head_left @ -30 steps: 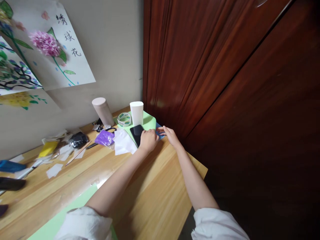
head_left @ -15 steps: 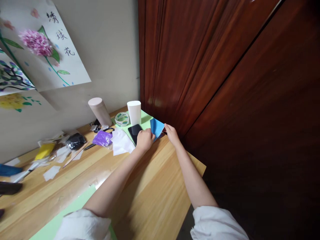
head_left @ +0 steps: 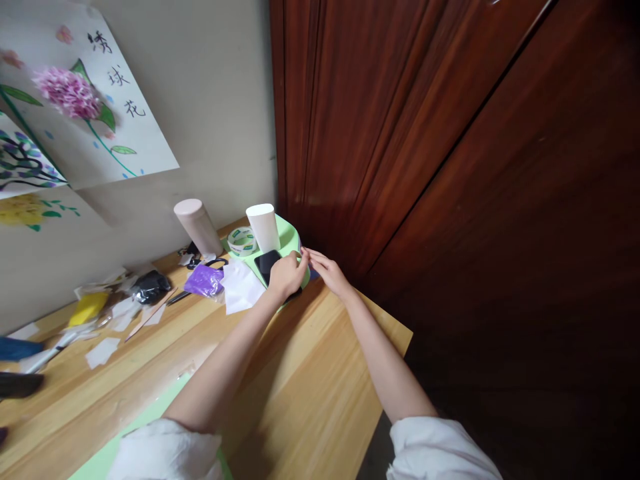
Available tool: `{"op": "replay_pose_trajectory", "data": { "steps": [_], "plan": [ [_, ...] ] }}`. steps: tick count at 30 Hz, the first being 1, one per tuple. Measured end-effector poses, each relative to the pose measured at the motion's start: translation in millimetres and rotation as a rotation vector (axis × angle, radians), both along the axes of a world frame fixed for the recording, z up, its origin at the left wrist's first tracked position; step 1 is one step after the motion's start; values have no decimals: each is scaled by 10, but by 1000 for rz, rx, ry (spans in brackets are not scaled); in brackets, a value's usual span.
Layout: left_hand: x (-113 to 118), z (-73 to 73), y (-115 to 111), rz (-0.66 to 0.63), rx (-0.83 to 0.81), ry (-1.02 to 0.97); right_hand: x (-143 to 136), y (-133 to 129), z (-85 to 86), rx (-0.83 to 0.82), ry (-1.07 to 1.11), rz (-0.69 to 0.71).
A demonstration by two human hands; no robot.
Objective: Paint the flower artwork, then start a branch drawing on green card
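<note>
My left hand point(head_left: 286, 275) is closed at the raised right edge of a light green paper sheet point(head_left: 289, 233), beside a black phone point(head_left: 267, 261) lying on it. My right hand point(head_left: 327, 273) meets it from the right, fingers stretched, fingertips close to the left ones at the sheet's edge. A bit of blue paper point(head_left: 314, 274) shows beneath the right fingers; the rest is hidden. On the green sheet a white cup point(head_left: 263, 228) leans slightly in view, next to a roll of tape point(head_left: 242, 241).
Left of the hands lie white paper point(head_left: 241, 288), a purple packet point(head_left: 204, 281), scissors point(head_left: 215, 263) and a pink bottle point(head_left: 197, 227). Several clay packets and scraps spread farther left. A dark red wooden cabinet point(head_left: 350, 133) stands close behind the right hand. Another green sheet point(head_left: 135, 417) lies in front.
The right hand has moved left to the left hand. The green sheet's right side now curls up, and the blue paper is mostly covered. The white cup has shifted slightly left and tilts.
</note>
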State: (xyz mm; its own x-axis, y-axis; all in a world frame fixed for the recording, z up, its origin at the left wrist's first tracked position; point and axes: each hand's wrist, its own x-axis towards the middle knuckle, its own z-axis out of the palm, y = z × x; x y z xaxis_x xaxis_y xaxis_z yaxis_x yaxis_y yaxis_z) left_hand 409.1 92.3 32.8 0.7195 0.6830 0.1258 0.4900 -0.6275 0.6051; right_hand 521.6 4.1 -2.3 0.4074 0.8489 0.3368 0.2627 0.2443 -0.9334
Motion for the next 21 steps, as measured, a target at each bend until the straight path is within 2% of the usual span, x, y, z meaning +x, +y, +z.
{"op": "replay_pose_trajectory", "data": {
  "steps": [6,12,17,21],
  "plan": [
    [82,-66,188,-15,-354,-206,-37,11,3,-70,-57,-46],
    [164,-82,246,-63,-689,-324,-8,16,-26,-127,-55,-228],
    [143,-98,238,-45,-885,-364,86,2,-66,-223,-74,-440],
    [123,-113,230,-21,-972,-383,136,4,-99,-310,-117,-454]
  ]
}}
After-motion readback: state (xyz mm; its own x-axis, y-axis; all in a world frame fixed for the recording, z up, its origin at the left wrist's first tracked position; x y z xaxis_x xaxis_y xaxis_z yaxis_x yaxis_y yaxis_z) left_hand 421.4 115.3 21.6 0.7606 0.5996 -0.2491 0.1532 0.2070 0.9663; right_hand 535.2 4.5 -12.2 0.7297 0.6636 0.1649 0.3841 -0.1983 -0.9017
